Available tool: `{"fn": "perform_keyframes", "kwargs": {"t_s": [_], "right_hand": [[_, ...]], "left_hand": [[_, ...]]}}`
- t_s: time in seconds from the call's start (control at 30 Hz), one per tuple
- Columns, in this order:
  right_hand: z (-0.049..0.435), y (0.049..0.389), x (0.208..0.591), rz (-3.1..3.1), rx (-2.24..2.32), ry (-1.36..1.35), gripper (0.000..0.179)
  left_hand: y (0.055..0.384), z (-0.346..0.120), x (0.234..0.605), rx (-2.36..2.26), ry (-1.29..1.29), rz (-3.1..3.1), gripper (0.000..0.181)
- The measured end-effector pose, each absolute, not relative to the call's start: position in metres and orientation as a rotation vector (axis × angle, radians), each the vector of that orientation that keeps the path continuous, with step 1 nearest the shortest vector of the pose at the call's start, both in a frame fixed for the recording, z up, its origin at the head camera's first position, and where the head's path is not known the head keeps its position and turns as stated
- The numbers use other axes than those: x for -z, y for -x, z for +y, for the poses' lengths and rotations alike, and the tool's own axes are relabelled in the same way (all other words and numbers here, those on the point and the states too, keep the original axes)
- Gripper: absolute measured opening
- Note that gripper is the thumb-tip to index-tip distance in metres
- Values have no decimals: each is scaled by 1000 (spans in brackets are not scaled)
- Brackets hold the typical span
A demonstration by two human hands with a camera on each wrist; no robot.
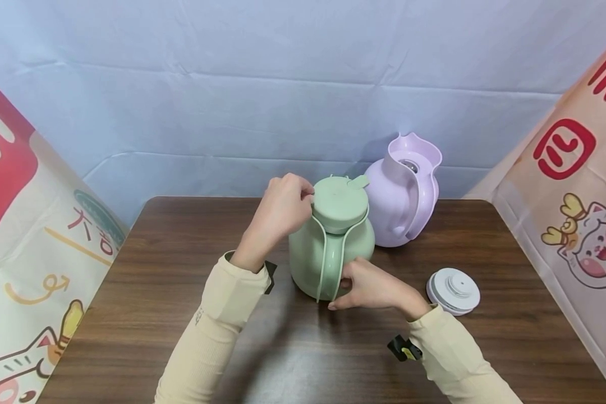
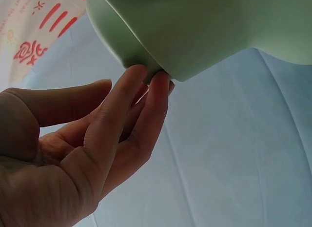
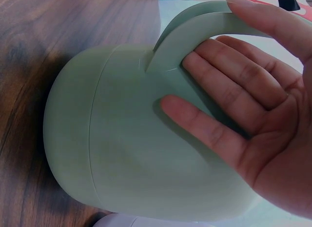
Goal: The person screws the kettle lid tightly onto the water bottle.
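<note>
A pale green thermos jug (image 1: pixel 306 252) stands upright on the table, its handle facing me. Its round lid (image 1: pixel 339 202) sits in the top, with a small tab pointing to the right. My left hand (image 1: pixel 283 206) is raised at the left of the lid; in the left wrist view its fingertips (image 2: pixel 135 71) touch the green rim while the thumb is held away. My right hand (image 1: pixel 376 285) holds the lower handle (image 3: pixel 195 31). The fingers reach through it, the thumb lies across its outside, and the little finger is against the body.
Behind and to the right stands a lilac thermos jug (image 1: pixel 391 199) with its top uncovered. A white round stopper (image 1: pixel 453 290) lies on the brown wooden table (image 1: pixel 182 252) beside my right forearm. A pale blue cloth (image 1: pixel 222 123) hangs behind; printed sheets flank both sides.
</note>
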State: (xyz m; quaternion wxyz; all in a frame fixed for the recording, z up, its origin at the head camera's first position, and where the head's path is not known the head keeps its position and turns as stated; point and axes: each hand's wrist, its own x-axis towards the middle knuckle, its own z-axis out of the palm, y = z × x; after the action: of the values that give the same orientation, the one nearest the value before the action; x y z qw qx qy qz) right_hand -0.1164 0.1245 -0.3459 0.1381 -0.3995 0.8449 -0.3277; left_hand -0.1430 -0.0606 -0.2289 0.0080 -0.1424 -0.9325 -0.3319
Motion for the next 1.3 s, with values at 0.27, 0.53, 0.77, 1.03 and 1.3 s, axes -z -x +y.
{"fn": "perform_keyframes", "kwargs": {"t_s": [0.27, 0.53, 0.77, 1.03, 1.3], "right_hand": [[124, 117, 347, 2454, 938, 1142, 24], [125, 117, 347, 2442, 945, 1153, 19], [125, 117, 347, 2439, 951, 1155, 18], [125, 116, 347, 2440, 955, 1146, 18], [125, 117, 348, 2441, 958, 1140, 17]], "left_hand": [[149, -61, 228, 1048, 438, -2931, 39], [157, -60, 228, 1033, 484, -2930, 36], [158, -58, 230, 1069, 507, -2934, 34], [154, -62, 227, 1073, 419, -2992, 26], [146, -65, 224, 1058, 379, -2960, 26]]}}
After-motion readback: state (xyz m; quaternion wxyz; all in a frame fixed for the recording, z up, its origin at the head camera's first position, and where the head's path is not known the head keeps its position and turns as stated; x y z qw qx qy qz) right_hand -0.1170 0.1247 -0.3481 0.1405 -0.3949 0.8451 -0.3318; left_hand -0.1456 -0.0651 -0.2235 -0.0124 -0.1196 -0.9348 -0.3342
